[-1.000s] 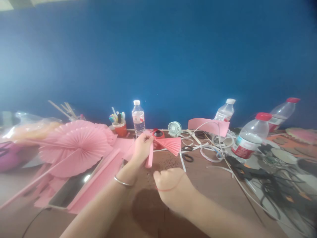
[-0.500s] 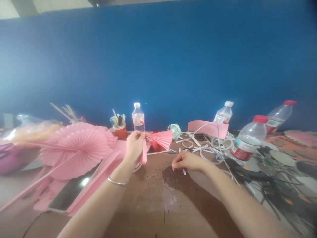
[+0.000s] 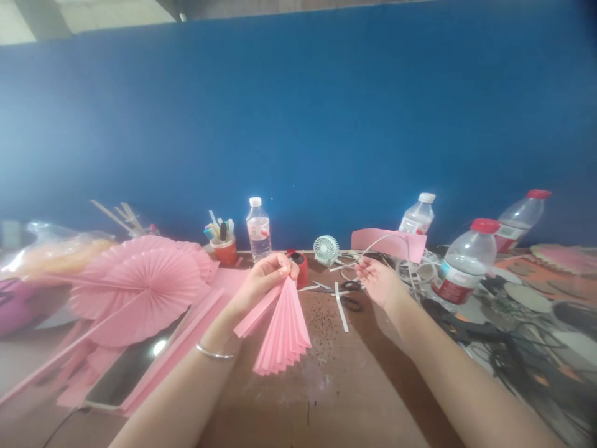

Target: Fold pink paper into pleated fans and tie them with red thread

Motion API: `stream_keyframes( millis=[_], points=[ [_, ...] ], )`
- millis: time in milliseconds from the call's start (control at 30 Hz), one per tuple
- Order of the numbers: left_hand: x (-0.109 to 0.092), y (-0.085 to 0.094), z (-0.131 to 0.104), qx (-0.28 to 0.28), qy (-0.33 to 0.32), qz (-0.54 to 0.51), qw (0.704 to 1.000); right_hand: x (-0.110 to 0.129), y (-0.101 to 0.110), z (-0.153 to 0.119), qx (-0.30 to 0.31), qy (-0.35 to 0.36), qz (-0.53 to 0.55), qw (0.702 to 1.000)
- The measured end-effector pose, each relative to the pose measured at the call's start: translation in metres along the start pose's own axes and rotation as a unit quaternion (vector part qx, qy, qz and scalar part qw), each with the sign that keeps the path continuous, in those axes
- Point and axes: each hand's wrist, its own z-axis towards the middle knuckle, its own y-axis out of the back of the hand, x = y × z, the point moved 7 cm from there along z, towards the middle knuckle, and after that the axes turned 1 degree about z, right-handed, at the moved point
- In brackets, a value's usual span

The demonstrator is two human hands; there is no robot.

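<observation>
My left hand (image 3: 270, 274) is closed on the pinched upper end of a pleated pink paper fan (image 3: 284, 333). Its folds spread downward over the table, and a flat pink flap sticks out to the left. My right hand (image 3: 379, 283) is apart from the paper, palm partly showing, fingers loosely curled, with nothing visible in them. Just left of it are black-handled scissors (image 3: 352, 295) and a short white strip (image 3: 341, 308) on the brown table (image 3: 326, 398). A red roll-like object (image 3: 298, 267) stands behind my left hand.
On the left lie finished pink paper rosettes (image 3: 140, 286) and a phone (image 3: 135, 364). At the back stand a marker cup (image 3: 225, 252), a water bottle (image 3: 259, 231) and a small fan (image 3: 326, 249). Large bottles (image 3: 466, 264) and tangled black cables (image 3: 508, 354) crowd the right.
The pleated paper has swung from pointing right to hanging downward in my left hand. My right hand has moved right and away, turning its palm up; the white strip and scissors now show.
</observation>
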Motion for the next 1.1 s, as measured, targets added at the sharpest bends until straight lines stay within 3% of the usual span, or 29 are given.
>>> stream_keyframes(
  millis=[100, 167, 267, 333, 400, 467, 600, 733, 933, 1000, 1100],
  points=[
    [0.004, 0.002, 0.002, 0.006, -0.008, -0.002, 1.000, 0.026, -0.008, -0.011, -0.018, 0.012, 0.044, 0.999],
    [0.006, 0.004, 0.005, 0.008, -0.015, -0.005, 1.000, 0.045, -0.024, -0.027, 0.017, 0.007, 0.064, 0.998],
    [0.010, 0.007, 0.007, 0.004, -0.022, 0.005, 1.000, 0.061, -0.064, -0.060, 0.170, -0.029, 0.083, 0.982],
    [0.010, 0.007, 0.007, 0.004, -0.029, 0.023, 0.999, 0.051, -0.091, -0.084, 0.274, -0.089, 0.024, 0.957],
    [0.008, 0.004, 0.006, 0.002, -0.046, 0.046, 0.998, 0.028, -0.110, -0.101, 0.307, -0.160, -0.038, 0.937],
    [0.005, 0.000, 0.004, -0.003, -0.063, 0.075, 0.995, 0.011, -0.119, -0.105, 0.256, -0.183, -0.033, 0.949],
    [0.006, -0.012, 0.000, 0.012, -0.079, 0.142, 0.987, -0.002, -0.125, -0.099, 0.132, -0.136, 0.058, 0.980],
    [0.021, -0.019, -0.001, 0.050, -0.056, 0.180, 0.981, -0.003, -0.120, -0.094, 0.113, -0.094, 0.126, 0.981],
    [0.036, -0.014, 0.004, 0.057, -0.068, 0.232, 0.969, -0.007, -0.102, -0.084, 0.053, -0.047, 0.054, 0.996],
    [0.035, -0.012, 0.005, 0.048, -0.099, 0.285, 0.952, -0.007, -0.097, -0.081, 0.027, -0.036, 0.039, 0.998],
    [0.033, -0.007, 0.006, 0.012, -0.134, 0.409, 0.902, -0.011, -0.089, -0.075, -0.005, -0.028, 0.047, 0.998]
  ],
)
